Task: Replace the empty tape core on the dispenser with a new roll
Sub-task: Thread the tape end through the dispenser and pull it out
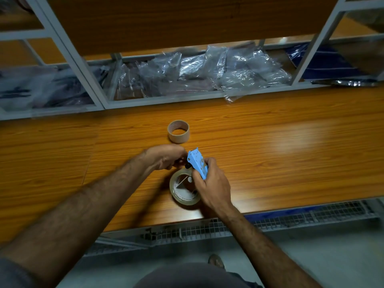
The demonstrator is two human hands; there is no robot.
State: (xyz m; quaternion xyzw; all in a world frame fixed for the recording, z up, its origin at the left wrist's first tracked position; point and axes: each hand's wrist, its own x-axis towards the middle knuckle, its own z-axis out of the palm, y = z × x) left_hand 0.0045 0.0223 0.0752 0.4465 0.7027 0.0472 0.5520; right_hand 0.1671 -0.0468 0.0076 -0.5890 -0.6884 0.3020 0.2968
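The blue tape dispenser [197,163] is held over the wooden table [270,146], near its front edge. My right hand [214,181] grips the dispenser's body from the right. My left hand [166,156] pinches something at the dispenser's left end, by its black roller; what the fingers hold is hidden. A clear tape roll [182,190] with a white inner core sits at the dispenser's near end, partly under my right hand. An empty brown cardboard core [178,131] stands alone on the table beyond my hands.
A grey metal shelf frame [158,100] runs along the back of the table, filled with crumpled clear plastic bags [207,73]. A wire mesh tray [291,217] hangs below the table's front edge. A sandalled foot [216,260] shows on the floor.
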